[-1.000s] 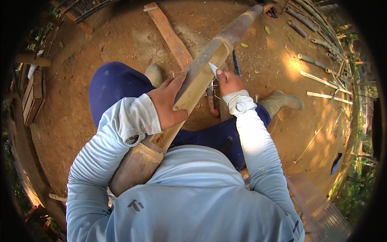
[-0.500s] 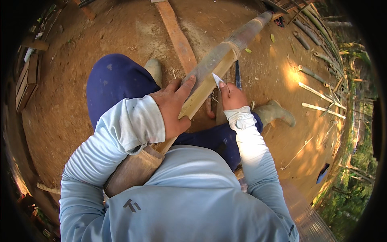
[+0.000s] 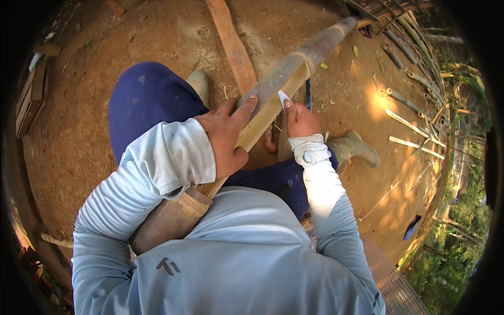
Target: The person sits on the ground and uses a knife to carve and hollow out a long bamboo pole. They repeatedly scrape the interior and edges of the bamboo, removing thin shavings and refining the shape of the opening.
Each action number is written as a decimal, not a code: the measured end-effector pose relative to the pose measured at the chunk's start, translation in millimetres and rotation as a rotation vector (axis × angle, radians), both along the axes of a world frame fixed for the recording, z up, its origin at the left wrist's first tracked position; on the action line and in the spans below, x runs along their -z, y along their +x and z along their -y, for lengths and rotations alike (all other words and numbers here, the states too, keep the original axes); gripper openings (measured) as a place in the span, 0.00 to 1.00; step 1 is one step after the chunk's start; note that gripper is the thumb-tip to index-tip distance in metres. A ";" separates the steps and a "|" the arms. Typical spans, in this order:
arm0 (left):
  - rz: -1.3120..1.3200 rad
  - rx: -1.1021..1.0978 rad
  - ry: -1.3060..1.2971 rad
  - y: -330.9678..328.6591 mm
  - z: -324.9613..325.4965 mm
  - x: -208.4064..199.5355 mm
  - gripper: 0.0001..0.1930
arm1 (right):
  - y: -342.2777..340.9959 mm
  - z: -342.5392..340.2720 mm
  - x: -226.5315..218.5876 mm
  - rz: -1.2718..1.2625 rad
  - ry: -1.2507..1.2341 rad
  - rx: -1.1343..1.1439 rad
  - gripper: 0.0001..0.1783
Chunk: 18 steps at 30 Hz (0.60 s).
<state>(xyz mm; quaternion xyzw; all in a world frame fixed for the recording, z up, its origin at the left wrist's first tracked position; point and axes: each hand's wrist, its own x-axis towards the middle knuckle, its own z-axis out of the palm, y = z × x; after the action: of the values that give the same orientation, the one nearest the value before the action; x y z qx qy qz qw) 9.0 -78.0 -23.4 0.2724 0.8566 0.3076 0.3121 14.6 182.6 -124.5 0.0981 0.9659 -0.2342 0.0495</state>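
Note:
A thick bamboo pole (image 3: 321,48) runs slantwise from under my left arm up to the far right. Along its right side a long pale strip (image 3: 266,113) lies bare, ending near a ringed node. My left hand (image 3: 223,139) grips the pole from above, its fingers over the outer skin and its thumb on the nearer side. In my right hand (image 3: 304,123) is a knife (image 3: 283,97), its pointed blade at the edge of the bared strip and the handle hidden in the fist. The pole's thick near end (image 3: 170,223) rests by my waist.
A reddish plank (image 3: 233,47) lies on the dirt floor ahead, reaching under the pole. A dark blade-like tool (image 3: 308,95) stands behind my right hand. Bamboo lengths (image 3: 404,98) and pale split strips (image 3: 415,128) lie at the right. Wooden boards (image 3: 34,100) stand far left.
The knife tip has shifted very slightly along the bared strip, with the blade turned a little. My left hand keeps its place on the pole. The whole view has tilted slightly.

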 end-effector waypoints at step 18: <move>-0.040 0.003 -0.028 3.4 -1.1 -3.2 0.47 | 17.4 15.0 -10.7 0.009 -0.036 -0.025 0.25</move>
<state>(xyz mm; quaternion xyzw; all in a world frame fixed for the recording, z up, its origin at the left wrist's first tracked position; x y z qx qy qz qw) 12.4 -76.9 -20.2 0.2755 0.8664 0.2896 0.2993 32.0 167.5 -113.8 0.0862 0.9625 -0.2504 0.0584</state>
